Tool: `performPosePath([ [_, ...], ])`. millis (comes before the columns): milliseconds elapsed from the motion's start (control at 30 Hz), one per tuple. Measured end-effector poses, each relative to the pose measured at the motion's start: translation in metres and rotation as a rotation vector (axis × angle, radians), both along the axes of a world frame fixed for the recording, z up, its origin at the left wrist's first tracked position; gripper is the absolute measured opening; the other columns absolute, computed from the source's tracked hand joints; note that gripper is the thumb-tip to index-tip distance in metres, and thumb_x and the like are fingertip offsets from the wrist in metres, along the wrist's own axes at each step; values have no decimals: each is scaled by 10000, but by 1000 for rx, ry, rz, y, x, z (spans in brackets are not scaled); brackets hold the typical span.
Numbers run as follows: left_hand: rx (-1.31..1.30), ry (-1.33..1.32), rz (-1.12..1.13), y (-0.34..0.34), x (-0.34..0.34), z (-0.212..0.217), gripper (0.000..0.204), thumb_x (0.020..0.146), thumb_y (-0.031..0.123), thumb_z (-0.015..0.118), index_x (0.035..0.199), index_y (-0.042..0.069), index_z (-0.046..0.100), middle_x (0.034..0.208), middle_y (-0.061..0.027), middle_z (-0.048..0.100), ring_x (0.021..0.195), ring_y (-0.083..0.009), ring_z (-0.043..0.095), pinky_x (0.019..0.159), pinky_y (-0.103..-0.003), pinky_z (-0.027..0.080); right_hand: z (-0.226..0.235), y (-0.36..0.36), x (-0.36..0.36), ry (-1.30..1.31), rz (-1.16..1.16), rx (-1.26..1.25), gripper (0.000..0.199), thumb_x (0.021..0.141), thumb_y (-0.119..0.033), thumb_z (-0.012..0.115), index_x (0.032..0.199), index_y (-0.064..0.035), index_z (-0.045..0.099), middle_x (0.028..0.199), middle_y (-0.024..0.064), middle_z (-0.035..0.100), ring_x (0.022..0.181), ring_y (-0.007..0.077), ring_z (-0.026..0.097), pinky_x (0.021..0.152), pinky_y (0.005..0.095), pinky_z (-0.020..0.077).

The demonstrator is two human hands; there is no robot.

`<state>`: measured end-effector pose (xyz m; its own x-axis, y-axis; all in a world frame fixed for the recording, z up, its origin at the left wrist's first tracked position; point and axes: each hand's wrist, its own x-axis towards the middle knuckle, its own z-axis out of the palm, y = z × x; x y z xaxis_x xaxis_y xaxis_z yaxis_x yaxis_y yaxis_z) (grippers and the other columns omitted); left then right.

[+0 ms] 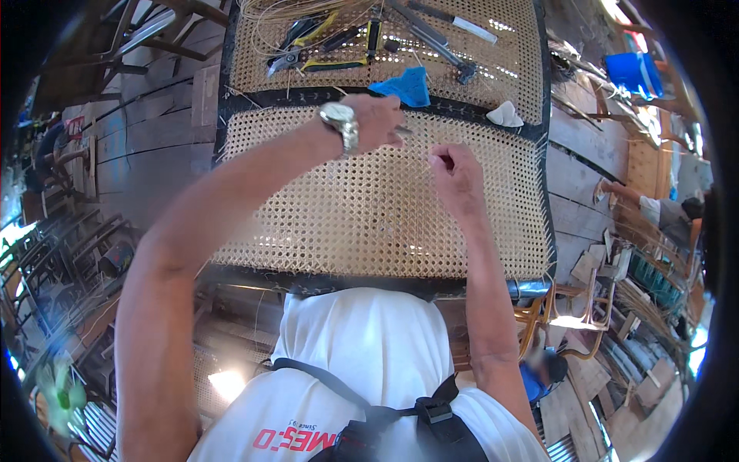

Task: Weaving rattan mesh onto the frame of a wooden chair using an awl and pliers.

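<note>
A woven cane panel (346, 208) on a dark frame (308, 96) lies in front of me. My left hand (373, 123), with a metal watch on its wrist, is closed above the upper part of the near section. A small dark, thin piece shows at its fingertips; its kind is unclear. To the right, my right hand (459, 181) hovers over the weave with thumb and fingers pinched together. Anything in that pinch is too small to make out. A blue cloth piece (406, 86) rests on the frame's crossbar just beyond my left hand.
On the far section lie a hammer (435, 42), pliers (286, 60), yellow-and-black tools (335, 65), a white-handled tool (474, 29) and loose cane strands (265, 15). A white scrap (505, 115) sits on the crossbar. Other people and a blue bucket (633, 75) are farther off.
</note>
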<state>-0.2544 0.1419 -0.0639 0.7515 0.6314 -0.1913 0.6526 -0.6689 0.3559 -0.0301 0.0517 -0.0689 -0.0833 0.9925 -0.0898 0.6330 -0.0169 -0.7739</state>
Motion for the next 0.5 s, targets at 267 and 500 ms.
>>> performPosePath([
  [267, -316, -15, 388, -3, 13, -30, 492, 808, 567, 686, 827, 75, 666, 817, -159, 693, 797, -355, 672, 728, -448, 528, 3, -10, -1, 3, -33, 69, 103, 858, -31, 623, 952, -5, 653, 898, 131, 595, 756, 253, 634, 684, 333, 520],
  [500, -245, 69, 331, 13, 16, -29, 423, 811, 511, 689, 797, 89, 668, 813, -142, 697, 807, -348, 678, 740, -438, 530, 1, -11, 5, 70, -14, 57, 104, 868, -76, 630, 954, -23, 658, 910, 130, 604, 780, 271, 637, 698, 350, 519],
])
